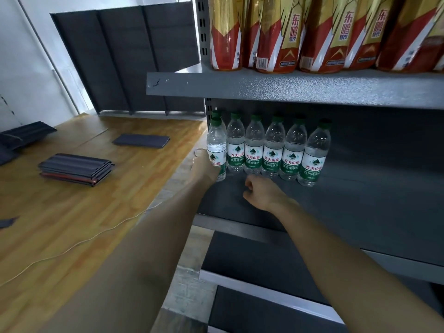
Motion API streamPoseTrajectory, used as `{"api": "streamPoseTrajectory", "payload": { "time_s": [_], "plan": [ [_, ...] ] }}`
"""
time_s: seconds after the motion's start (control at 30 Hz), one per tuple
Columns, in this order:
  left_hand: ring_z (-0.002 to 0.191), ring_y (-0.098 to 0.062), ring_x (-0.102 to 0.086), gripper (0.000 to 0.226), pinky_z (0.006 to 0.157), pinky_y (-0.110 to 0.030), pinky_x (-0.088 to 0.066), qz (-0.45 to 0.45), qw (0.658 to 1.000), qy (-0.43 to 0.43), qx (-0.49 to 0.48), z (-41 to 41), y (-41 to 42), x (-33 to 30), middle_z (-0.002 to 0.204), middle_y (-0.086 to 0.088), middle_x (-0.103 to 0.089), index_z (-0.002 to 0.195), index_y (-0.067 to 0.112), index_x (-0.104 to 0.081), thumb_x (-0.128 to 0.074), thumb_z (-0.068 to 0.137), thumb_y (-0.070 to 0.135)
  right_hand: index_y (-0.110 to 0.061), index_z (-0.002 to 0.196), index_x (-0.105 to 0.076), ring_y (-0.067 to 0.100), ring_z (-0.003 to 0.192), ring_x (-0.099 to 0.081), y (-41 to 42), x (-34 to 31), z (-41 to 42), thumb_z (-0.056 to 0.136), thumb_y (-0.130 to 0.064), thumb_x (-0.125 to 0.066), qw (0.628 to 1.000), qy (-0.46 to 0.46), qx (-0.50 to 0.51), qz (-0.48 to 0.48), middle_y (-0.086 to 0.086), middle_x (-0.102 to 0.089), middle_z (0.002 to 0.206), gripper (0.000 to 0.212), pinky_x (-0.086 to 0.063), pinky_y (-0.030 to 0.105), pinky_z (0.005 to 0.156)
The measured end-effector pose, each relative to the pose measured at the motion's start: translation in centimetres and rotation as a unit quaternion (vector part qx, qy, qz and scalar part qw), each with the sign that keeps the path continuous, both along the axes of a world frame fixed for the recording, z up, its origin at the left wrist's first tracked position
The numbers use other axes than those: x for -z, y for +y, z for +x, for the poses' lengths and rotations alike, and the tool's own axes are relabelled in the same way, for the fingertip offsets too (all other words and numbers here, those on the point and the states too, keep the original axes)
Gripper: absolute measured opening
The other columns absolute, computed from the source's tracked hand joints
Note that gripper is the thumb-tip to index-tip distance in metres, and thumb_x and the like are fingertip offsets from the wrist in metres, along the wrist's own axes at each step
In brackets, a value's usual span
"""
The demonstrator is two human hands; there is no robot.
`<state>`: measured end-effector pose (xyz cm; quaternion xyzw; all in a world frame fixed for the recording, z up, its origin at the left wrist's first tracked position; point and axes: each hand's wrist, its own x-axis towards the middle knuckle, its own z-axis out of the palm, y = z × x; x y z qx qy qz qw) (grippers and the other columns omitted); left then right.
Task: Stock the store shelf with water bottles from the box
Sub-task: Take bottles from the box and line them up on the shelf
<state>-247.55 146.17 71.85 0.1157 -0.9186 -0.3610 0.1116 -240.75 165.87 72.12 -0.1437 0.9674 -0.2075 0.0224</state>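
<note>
Grey metal shelf [360, 188] holds row of clear plastic green-capped, green-labelled water bottles [274, 147] at 12 o'clock. Left hand [206, 167] grips leftmost bottle [216, 145], upright at row's 9 o'clock end. Right hand [262, 193] curled, holding nothing, just below row.

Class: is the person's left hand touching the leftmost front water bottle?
Touching. The head view shows the left hand wrapped around the lower part of the water bottle.

Clear water bottles [254, 147] with green caps and green-white labels, grey shelf [360, 188], red-gold bottles [276, 34]
</note>
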Motion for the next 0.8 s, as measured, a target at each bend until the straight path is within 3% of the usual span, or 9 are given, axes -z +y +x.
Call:
{"api": "streamPoseTrajectory", "payload": {
  "time_s": [0.13,0.23,0.43,0.6,0.8],
  "plan": [
    [0.095,-0.031,-0.059,0.034,0.081,-0.043,-0.053,-0.097,0.994,-0.01,0.045,4.6,-0.2,-0.5,0.109,-0.008,-0.064,0.109,0.018,-0.057,-0.054,0.08,0.036,-0.017,0.109,-0.055,0.021,0.099,-0.056,0.2,-0.5,2.7,0.092,-0.027,-0.06,1.0,0.008,0.014,-0.024,0.002,-0.056,0.11,0.02,-0.05,0.037,0.086],
    [0.087,-0.032,-0.061,0.037,0.076,-0.042,-0.055,-0.176,0.982,-0.016,0.068,7.6,-0.4,0.5,0.101,-0.009,-0.068,0.103,0.021,-0.055,-0.04,0.075,0.039,-0.016,0.107,-0.057,0.021,0.096,-0.057,0.6,0.0,5.7,0.092,-0.025,-0.06,0.999,-0.002,0.035,-0.036,0.003,-0.059,0.108,0.017,-0.051,0.037,0.083],
    [0.096,-0.036,-0.061,0.024,0.074,-0.033,-0.045,-0.223,0.96,-0.078,0.15,16.2,1.7,5.3,0.104,-0.014,-0.067,0.098,0.007,-0.063,-0.049,0.092,0.026,-0.016,0.108,-0.059,0.026,0.099,-0.059,1.8,3.3,12.6,0.092,-0.028,-0.06,0.996,-0.05,0.077,-0.017,0.006,-0.062,0.109,0.02,-0.05,0.035,0.084],
    [0.105,-0.035,-0.062,0.04,0.088,-0.039,-0.051,-0.269,0.925,-0.16,0.216,20.4,2.9,13.2,0.116,-0.015,-0.065,0.12,0.008,-0.059,-0.047,0.097,0.038,-0.017,0.104,-0.057,0.027,0.096,-0.061,2.7,8.6,18.0,0.091,-0.031,-0.06,0.991,-0.114,0.077,0.003,0.006,-0.062,0.104,0.019,-0.052,0.037,0.084],
    [0.101,-0.033,-0.061,0.027,0.083,-0.042,-0.052,-0.266,0.907,-0.219,0.241,25.6,4.2,20.3,0.112,-0.011,-0.063,0.111,0.013,-0.057,-0.051,0.095,0.033,-0.016,0.109,-0.056,0.03,0.104,-0.06,3.2,16.8,22.6,0.092,-0.031,-0.059,0.98,-0.189,0.044,0.05,0.009,-0.062,0.113,0.023,-0.045,0.031,0.08]
  ]
}}
